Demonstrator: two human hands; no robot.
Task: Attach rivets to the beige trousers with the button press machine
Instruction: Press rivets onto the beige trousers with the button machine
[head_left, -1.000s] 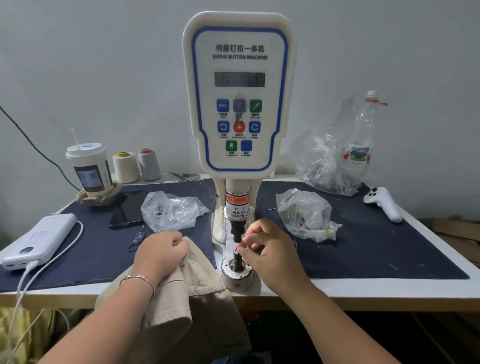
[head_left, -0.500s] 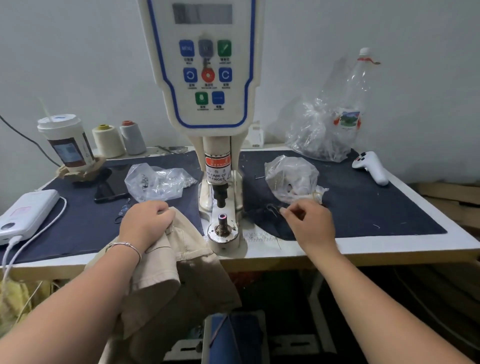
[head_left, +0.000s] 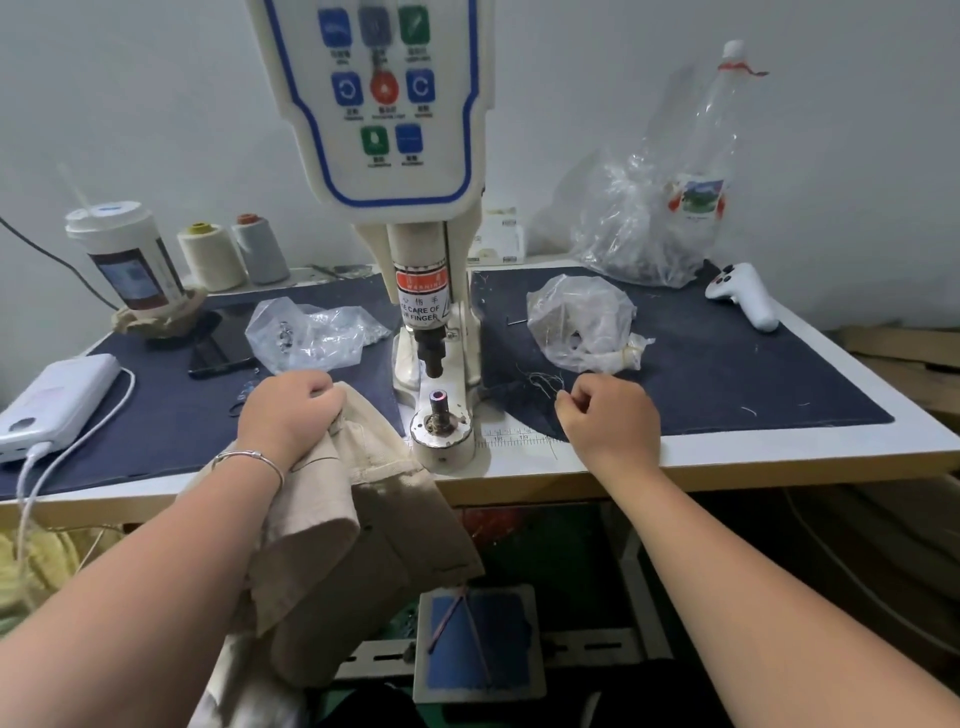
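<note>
Head view: the beige trousers (head_left: 332, 499) are being gripped by the left hand (head_left: 288, 415) at nine o'clock of the press post (head_left: 439, 410), while the right hand (head_left: 608, 421), fingers curled at three o'clock, contents untellable, is judged fetching a rivet, cloth placement being called for next.

Left of the white button press machine (head_left: 415, 291), the braceleted left hand (head_left: 283, 415) clutches bunched beige cotton trousers (head_left: 343, 525), while the right hand (head_left: 605, 418), right of it, curls, fingertips pinched together.

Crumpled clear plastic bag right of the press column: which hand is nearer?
Right. The right hand sits just in front of that crumpled clear plastic bag; the left hand grips the beige trousers across the machine.
</note>
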